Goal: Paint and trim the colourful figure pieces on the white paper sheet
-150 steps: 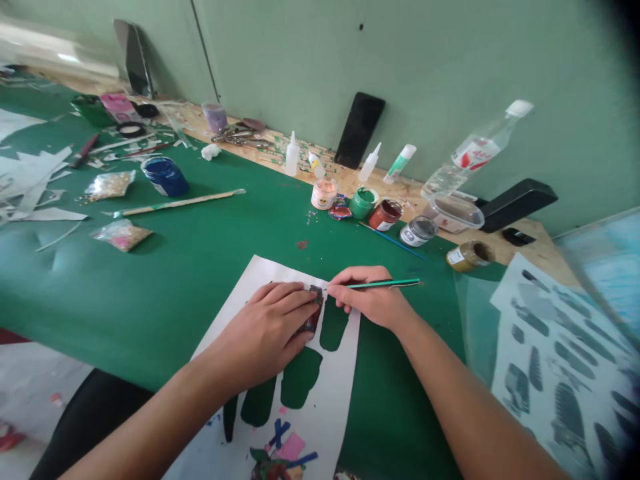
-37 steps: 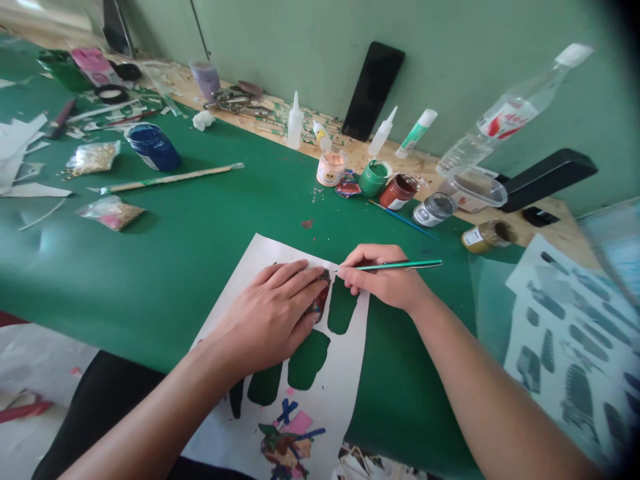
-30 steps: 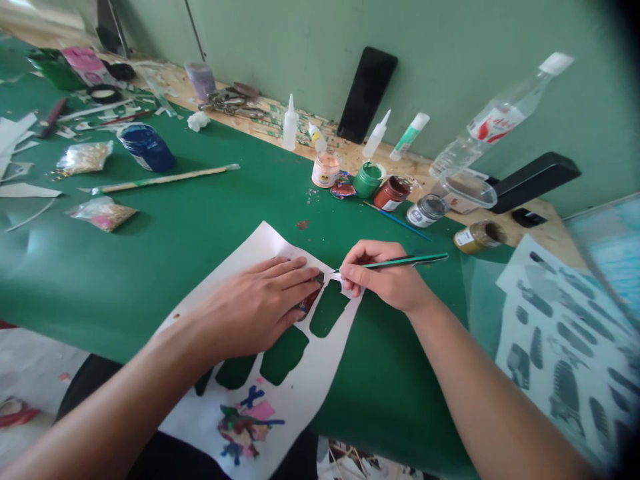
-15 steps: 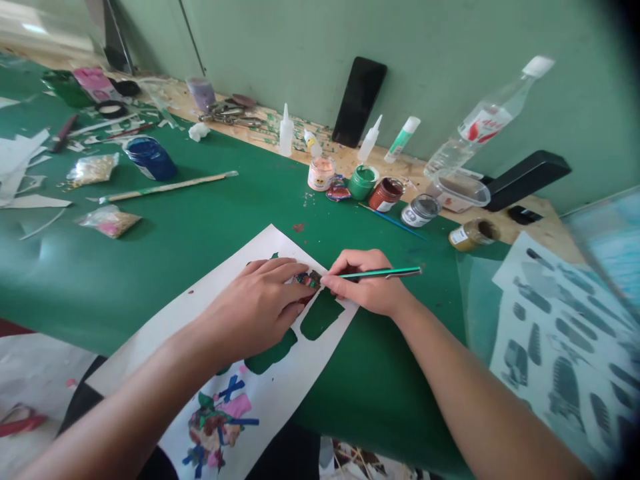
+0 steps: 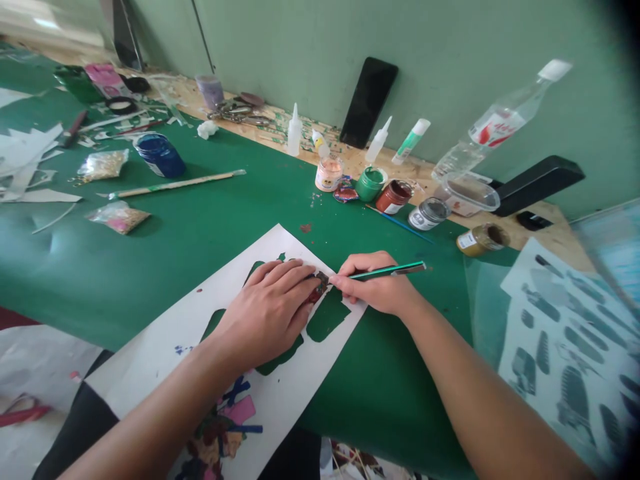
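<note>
My left hand (image 5: 275,310) lies flat on a white paper sheet (image 5: 165,327) with several cut-out holes, green showing through them. Its fingertips press a dark, mottled, painted piece (image 5: 320,288) beside one hole; the hand covers part of it. Pinched in my right hand (image 5: 377,283) is a slim green pen-like craft knife (image 5: 387,271), angled with its back end to the right. Its tip meets the sheet's right edge near the painted piece, too small to make out. Coloured scraps in blue, pink and brown (image 5: 220,440) lie on the sheet's near part, partly behind my left forearm.
Open paint jars (image 5: 371,183), glue bottles (image 5: 295,130) and a tilted plastic bottle (image 5: 500,120) line the back. A blue jar (image 5: 159,155), a long brush (image 5: 177,185) and bead bags (image 5: 119,217) lie left. A stencil sheet (image 5: 545,340) is at right.
The view has shifted slightly, so things sit a little further right. My left hand uncovers more of the holes at its left, while its forearm covers more scraps. The grip on the knife is unchanged.
</note>
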`<action>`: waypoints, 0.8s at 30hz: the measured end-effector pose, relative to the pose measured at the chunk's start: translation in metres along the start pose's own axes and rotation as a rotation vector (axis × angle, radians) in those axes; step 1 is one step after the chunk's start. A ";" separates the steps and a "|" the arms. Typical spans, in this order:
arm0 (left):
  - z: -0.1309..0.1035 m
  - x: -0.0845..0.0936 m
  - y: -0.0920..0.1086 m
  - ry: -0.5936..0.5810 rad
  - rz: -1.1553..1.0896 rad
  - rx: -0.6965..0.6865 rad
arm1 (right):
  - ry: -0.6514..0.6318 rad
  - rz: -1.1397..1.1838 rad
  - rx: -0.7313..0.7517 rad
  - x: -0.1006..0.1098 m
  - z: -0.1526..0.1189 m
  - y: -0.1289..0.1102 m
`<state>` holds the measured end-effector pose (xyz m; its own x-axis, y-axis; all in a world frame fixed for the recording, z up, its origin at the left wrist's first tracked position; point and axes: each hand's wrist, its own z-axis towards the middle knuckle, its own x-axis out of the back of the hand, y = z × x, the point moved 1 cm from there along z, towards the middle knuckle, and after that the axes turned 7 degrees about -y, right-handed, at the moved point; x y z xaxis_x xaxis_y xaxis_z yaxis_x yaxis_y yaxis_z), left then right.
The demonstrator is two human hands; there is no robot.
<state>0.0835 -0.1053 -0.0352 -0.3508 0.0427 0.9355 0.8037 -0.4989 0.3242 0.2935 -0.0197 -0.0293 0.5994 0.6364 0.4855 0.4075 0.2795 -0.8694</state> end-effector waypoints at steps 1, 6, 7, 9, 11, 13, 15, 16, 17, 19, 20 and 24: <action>0.000 0.000 0.000 -0.003 0.006 0.000 | -0.002 -0.005 0.002 0.000 0.000 0.000; 0.000 -0.001 0.000 -0.021 0.031 -0.002 | 0.004 -0.013 0.008 0.000 0.000 -0.002; 0.000 -0.001 0.000 -0.026 0.035 0.000 | 0.005 -0.015 0.009 0.000 0.000 -0.002; 0.000 -0.001 0.000 -0.036 0.040 0.001 | 0.006 -0.018 0.010 -0.001 0.000 -0.003; 0.000 -0.001 0.001 -0.041 0.044 0.002 | 0.005 -0.019 0.009 -0.001 0.000 -0.003; 0.000 -0.001 0.001 -0.039 0.048 0.002 | 0.007 -0.017 0.007 -0.001 0.000 -0.004; 0.000 -0.001 0.001 -0.036 0.053 -0.001 | 0.009 -0.017 0.005 -0.001 0.000 -0.004; 0.000 -0.001 0.002 -0.034 0.055 -0.002 | 0.009 -0.017 0.006 -0.001 0.000 -0.003; 0.000 0.000 0.002 -0.034 0.056 -0.002 | 0.009 -0.018 0.007 -0.001 0.000 -0.003; 0.000 0.000 0.002 -0.032 0.059 -0.003 | 0.008 -0.023 0.009 -0.001 0.000 -0.003; 0.000 0.000 0.001 -0.031 0.061 -0.004 | 0.007 -0.026 0.012 -0.001 0.000 -0.004; 0.000 -0.001 0.000 -0.035 0.068 -0.011 | -0.012 -0.045 0.043 0.000 0.000 -0.004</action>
<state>0.0839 -0.1055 -0.0356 -0.2784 0.0380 0.9597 0.8198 -0.5113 0.2580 0.2913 -0.0208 -0.0259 0.5727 0.6309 0.5234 0.4036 0.3388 -0.8499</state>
